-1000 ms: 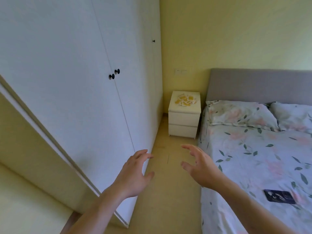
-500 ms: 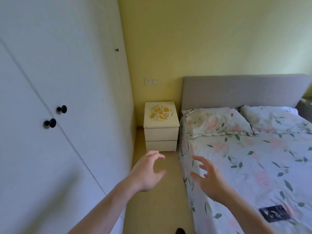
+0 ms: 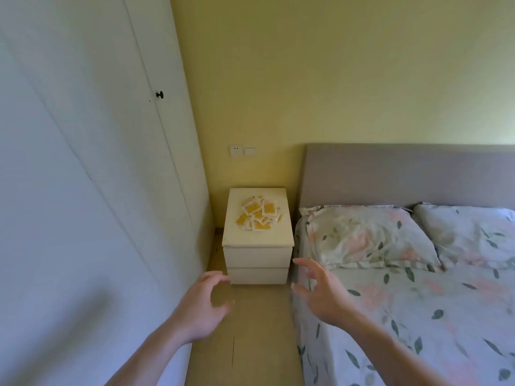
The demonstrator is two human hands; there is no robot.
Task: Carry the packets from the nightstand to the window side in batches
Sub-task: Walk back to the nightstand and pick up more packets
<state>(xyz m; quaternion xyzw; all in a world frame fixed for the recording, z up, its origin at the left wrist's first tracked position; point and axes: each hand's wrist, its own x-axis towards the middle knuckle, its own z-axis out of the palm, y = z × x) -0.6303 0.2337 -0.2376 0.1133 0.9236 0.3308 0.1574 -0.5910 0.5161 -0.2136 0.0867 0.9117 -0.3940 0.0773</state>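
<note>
Both hands, left hand (image 3: 201, 307) and right hand (image 3: 323, 295), reach empty toward packets (image 3: 257, 213) heaped on the nightstand (image 3: 257, 256).

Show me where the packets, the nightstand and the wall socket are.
packets (image 3: 257, 216): head view, middle of the yellow heap.
nightstand (image 3: 257, 257): head view, front of its upper drawer.
wall socket (image 3: 236, 151): head view, centre of the white plate.

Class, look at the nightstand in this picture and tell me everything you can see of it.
The nightstand is a small boxy white unit, seemingly painted wood, with a flat top and two plain drawer fronts, both closed. It stands upright on the floor in the corner, between the wardrobe and the bed. A loose pile of yellow-and-white packets lies on its top. Neither hand touches it.
</note>
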